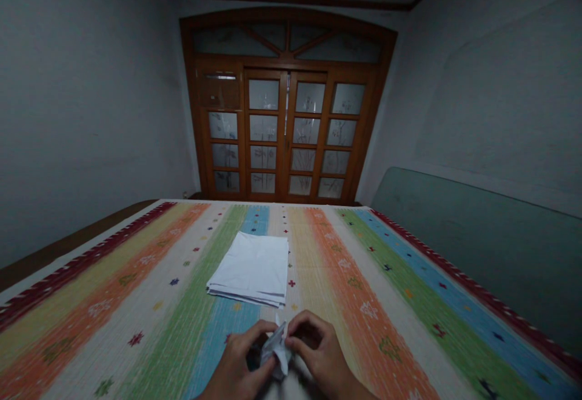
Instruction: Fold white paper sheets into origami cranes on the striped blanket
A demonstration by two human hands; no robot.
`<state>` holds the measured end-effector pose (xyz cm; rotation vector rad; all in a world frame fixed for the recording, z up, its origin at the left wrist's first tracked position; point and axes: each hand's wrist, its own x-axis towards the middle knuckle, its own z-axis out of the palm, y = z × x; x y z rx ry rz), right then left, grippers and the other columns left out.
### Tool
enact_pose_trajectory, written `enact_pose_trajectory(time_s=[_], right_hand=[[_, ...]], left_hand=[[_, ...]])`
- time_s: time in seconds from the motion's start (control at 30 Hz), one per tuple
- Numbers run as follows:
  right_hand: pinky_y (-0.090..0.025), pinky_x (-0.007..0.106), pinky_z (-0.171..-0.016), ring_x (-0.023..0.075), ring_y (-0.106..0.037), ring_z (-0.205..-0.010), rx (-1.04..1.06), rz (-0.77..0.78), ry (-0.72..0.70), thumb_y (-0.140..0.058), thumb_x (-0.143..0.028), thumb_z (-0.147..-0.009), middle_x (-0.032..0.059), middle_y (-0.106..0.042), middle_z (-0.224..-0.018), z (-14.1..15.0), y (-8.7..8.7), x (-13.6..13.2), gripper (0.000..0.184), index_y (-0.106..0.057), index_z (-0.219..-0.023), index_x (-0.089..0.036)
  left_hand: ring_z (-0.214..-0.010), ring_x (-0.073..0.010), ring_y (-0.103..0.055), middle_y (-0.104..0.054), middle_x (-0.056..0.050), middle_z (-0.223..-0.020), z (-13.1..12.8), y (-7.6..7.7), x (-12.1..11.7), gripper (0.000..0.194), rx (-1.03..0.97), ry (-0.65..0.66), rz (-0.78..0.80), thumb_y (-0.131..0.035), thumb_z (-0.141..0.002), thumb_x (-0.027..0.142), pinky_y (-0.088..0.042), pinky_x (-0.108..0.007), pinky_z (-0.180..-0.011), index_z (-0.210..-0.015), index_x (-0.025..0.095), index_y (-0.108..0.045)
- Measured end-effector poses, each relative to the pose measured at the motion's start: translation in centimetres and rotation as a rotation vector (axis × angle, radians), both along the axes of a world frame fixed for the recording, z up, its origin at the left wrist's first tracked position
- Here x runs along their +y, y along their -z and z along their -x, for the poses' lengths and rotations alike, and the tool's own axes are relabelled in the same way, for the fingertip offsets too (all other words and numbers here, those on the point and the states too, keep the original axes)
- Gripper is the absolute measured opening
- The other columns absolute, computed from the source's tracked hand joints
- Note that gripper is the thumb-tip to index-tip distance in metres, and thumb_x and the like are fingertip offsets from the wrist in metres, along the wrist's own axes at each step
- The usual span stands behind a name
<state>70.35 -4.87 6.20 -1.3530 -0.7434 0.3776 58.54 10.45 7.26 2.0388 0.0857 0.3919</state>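
Observation:
A small piece of folded white paper (275, 348) is between my two hands at the near edge of the view. My left hand (240, 360) grips its left side with thumb and fingers. On the other side, my right hand (321, 348) pinches the paper's edge between thumb and forefinger. The paper stands up in several creased flaps; its exact shape is partly hidden by my fingers. Just beyond my hands lies a stack of white paper sheets (254, 266), flat on the striped cloth and touched by neither hand.
A colourful striped tablecloth (173, 321) with small woven figures covers the table. A pale green panel (454, 230) stands along the right side. Behind the table are wooden doors (286, 127) with glass panes, between white walls.

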Motion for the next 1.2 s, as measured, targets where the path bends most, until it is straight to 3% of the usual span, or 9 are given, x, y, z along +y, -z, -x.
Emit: enact_pose_trajectory(time_s=[0.17, 0.3, 0.6, 0.9, 1.07, 1.2], right_hand=[[-0.055, 0.03, -0.073, 0.0211, -0.068, -0.079, -0.113, 0.033, 0.025, -0.076, -0.031, -0.082, 0.0055, -0.07, -0.082, 0.2, -0.5, -0.5, 0.016, -0.072, -0.088, -0.018], [-0.056, 0.029, -0.07, 0.0205, -0.069, -0.076, -0.132, -0.006, 0.02, -0.071, -0.034, -0.086, 0.0046, -0.07, -0.081, -0.1, -1.2, -0.7, 0.024, -0.072, -0.106, -0.019], [-0.053, 0.027, -0.065, 0.0187, -0.066, -0.067, -0.083, 0.054, -0.03, -0.074, -0.028, -0.078, 0.0018, -0.069, -0.067, -0.6, -2.3, -0.7, 0.011, -0.071, -0.072, -0.019], [-0.051, 0.026, -0.061, 0.017, -0.064, -0.064, -0.057, 0.044, -0.015, -0.077, -0.027, -0.074, -0.0001, -0.067, -0.068, -0.6, -1.7, -0.2, 0.011, -0.07, -0.076, -0.019], [-0.052, 0.026, -0.061, 0.0178, -0.067, -0.062, -0.066, 0.119, 0.018, -0.076, -0.03, -0.078, 0.0014, -0.069, -0.063, -0.1, -1.9, -0.2, 0.016, -0.07, -0.07, -0.018], [-0.057, 0.029, -0.066, 0.022, -0.074, -0.072, -0.143, 0.135, 0.021, -0.074, -0.036, -0.084, 0.0071, -0.078, -0.075, 0.2, -1.8, -0.6, 0.019, -0.077, -0.081, -0.018]], left_hand=[[-0.082, -0.0218, -0.07, -0.076, -0.004, -0.091, 0.2, 0.5, 0.0, 0.047, 0.017, -0.019, 0.097, -0.068, -0.082, 0.023, -0.053, -0.029, -0.078, -0.129, 0.023, -0.061], [-0.086, -0.0226, -0.067, -0.074, -0.005, -0.094, 0.5, 0.3, 0.0, 0.039, 0.032, 0.042, 0.132, -0.068, -0.085, 0.028, -0.05, -0.031, -0.083, -0.122, 0.023, -0.061], [-0.087, -0.0232, -0.061, -0.066, -0.004, -0.091, 0.3, 0.6, 0.5, 0.036, 0.041, 0.203, 0.224, -0.068, -0.088, 0.042, -0.045, -0.031, -0.081, -0.118, 0.022, -0.064], [-0.087, -0.0223, -0.059, -0.064, -0.003, -0.092, 0.1, 1.6, 0.7, 0.036, 0.027, 0.237, 0.265, -0.072, -0.085, 0.041, -0.043, -0.03, -0.079, -0.114, 0.021, -0.063], [-0.086, -0.0221, -0.059, -0.065, -0.002, -0.092, 0.1, 1.2, 0.6, 0.032, 0.017, 0.246, 0.245, -0.067, -0.087, 0.038, -0.043, -0.03, -0.079, -0.113, 0.022, -0.061], [-0.084, -0.0213, -0.061, -0.067, -0.002, -0.093, 0.1, 0.6, 0.5, 0.03, 0.036, 0.166, 0.16, -0.065, -0.089, 0.034, -0.043, -0.029, -0.078, -0.116, 0.022, -0.062]])
